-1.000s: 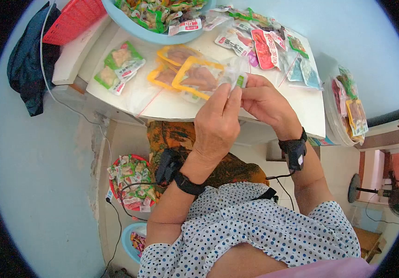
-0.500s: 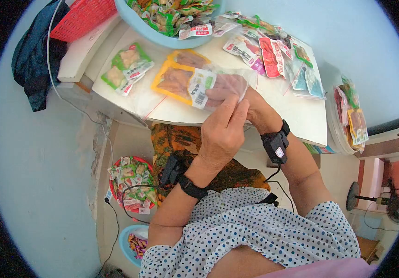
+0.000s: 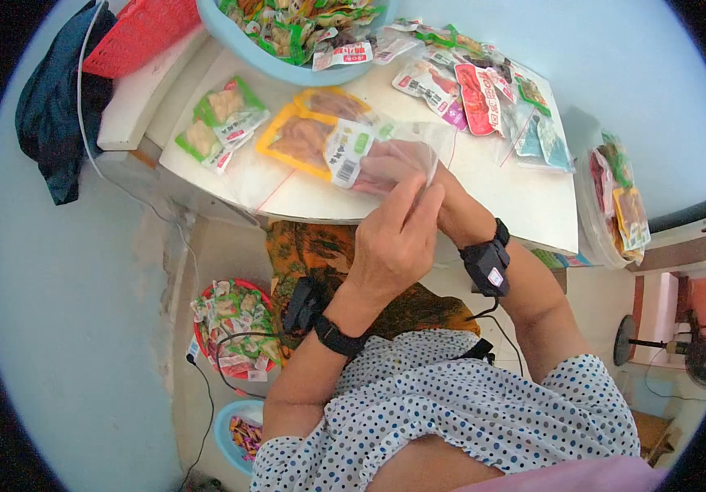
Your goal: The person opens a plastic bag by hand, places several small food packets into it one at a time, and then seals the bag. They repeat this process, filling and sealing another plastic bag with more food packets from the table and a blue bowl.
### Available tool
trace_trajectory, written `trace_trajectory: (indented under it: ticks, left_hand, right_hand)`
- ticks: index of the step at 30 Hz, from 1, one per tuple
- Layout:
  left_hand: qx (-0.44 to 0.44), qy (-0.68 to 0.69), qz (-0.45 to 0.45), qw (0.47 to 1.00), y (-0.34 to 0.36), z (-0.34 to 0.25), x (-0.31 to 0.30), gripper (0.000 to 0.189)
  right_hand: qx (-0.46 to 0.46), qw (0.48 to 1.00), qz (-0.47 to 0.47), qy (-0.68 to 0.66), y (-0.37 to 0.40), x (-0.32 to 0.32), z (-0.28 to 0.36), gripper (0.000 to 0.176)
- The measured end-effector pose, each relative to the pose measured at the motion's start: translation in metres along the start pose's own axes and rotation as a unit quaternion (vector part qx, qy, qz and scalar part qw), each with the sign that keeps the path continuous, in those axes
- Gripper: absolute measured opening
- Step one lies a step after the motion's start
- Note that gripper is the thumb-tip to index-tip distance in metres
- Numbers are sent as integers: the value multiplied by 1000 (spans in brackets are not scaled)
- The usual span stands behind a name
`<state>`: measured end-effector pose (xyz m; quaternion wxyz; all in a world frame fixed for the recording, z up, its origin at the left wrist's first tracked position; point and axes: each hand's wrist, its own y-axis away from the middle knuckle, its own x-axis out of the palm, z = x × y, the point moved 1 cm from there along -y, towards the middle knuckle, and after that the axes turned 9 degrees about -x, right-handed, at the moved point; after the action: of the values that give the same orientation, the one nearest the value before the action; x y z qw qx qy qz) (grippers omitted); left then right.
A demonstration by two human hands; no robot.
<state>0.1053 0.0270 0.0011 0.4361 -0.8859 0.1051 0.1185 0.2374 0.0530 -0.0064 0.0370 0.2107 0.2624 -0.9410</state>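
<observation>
A clear plastic bag (image 3: 406, 131) lies over the near part of the white table. My right hand (image 3: 394, 160) reaches into its mouth, fingers closed on the label end of a yellow-edged food packet (image 3: 300, 143). A second yellow-edged packet (image 3: 337, 104) lies partly behind that one. My left hand (image 3: 394, 234) pinches the edge of the bag near my right hand's knuckles. Two green-edged food packets (image 3: 226, 115) rest to the left of the bag.
A blue basin (image 3: 279, 67) full of packets stands at the back. More packets (image 3: 480, 98) and flat clear bags (image 3: 543, 148) lie on the right of the table (image 3: 496, 205). On the floor stand a red basket (image 3: 203, 344) and a small blue basin (image 3: 223, 439). A packet-filled tub (image 3: 595, 209) is at the right.
The yellow-edged packet in my right hand has shifted slightly left, deeper into the bag. My left hand stays pinched at the bag's edge.
</observation>
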Motion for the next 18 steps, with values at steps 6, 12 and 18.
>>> trace_trajectory:
  ticks: [6,12,18]
  left_hand:
    - [-29,-10,19,999,12,0,-17,37]
    - [-3,-79,22,997,20,3,-16,41]
    - [75,-261,159,949,3,-23,-16,38]
  right_hand:
    - [230,964,-131,-24,22,-36,37,12]
    - [69,916,-228,324,33,-72,34,27]
    - [27,896,-189,401,21,-69,10,23]
